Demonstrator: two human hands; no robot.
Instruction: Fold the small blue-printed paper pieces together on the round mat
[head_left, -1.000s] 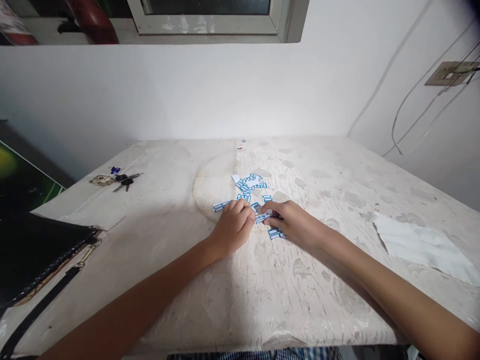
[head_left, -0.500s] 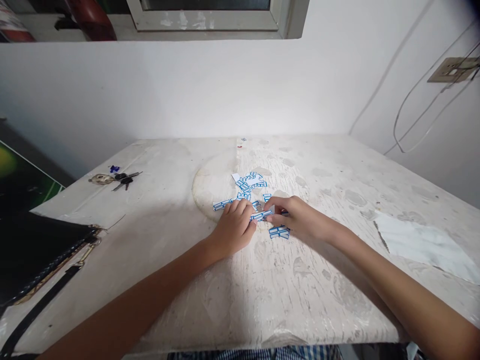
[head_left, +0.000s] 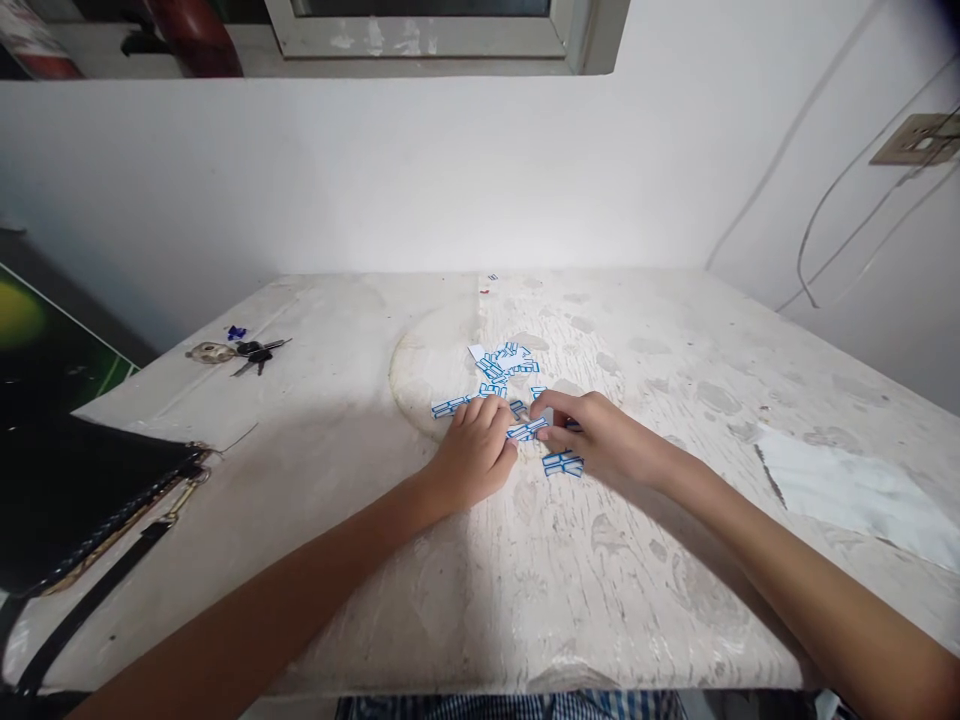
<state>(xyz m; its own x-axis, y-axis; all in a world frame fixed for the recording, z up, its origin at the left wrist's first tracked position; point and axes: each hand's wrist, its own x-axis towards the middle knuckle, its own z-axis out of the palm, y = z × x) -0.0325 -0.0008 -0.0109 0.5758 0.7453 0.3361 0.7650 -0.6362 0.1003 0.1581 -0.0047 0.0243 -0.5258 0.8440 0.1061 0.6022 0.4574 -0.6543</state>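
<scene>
Had a little blue-lined strip [head_left: 527, 430] out mid-surface [head_left: 450, 620].
My left hand [head_left: 471, 450] lay palm-down at one end, can't tell if it gripped; my right hand [head_left: 604, 432], forearm angled in, pinched the other end thumb-to-forefinger.

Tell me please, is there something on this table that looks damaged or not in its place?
Yes, slightly. A yellowish ring mark on the table cover looks like a stain, and grey blotches make the cover look worn. One small scrap lies near the wall, apart from the blue-outlined pieces. I see no spill.
</scene>
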